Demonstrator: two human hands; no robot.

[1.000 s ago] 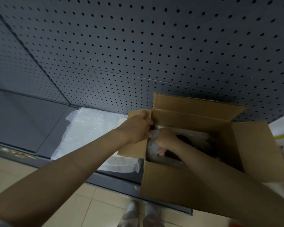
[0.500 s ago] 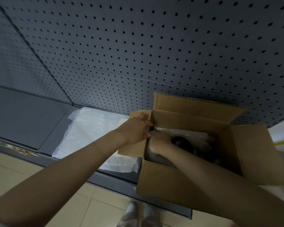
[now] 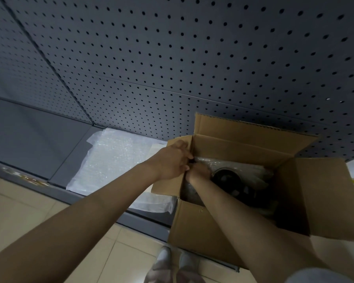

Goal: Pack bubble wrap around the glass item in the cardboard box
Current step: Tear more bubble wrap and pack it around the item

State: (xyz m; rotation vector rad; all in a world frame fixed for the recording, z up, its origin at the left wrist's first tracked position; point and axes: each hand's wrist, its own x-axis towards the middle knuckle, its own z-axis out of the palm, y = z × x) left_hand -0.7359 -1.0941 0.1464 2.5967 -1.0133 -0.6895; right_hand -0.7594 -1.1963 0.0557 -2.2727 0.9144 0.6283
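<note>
Open brown cardboard box (image 3: 223, 225) sits at shelf edge, right of spare white bubble wrap sheets (image 3: 114, 160). Inside: dark round glass item (image 3: 226, 177) w/ clear bubble wrap (image 3: 251, 170) around its far side. Left hand (image 3: 172, 160) clamped on box's left flap; right hand (image 3: 198, 172) pushes wrap into left gap, grip can't tell. Risk: hard shove tips box off shelf or knocks glass.

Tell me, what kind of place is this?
Probably a shop or stockroom aisle: a dark grey perforated metal back panel rises behind a low grey metal shelf, with beige floor tiles below. An open brown cardboard box and white bubble wrap sheets suggest packing.
</note>
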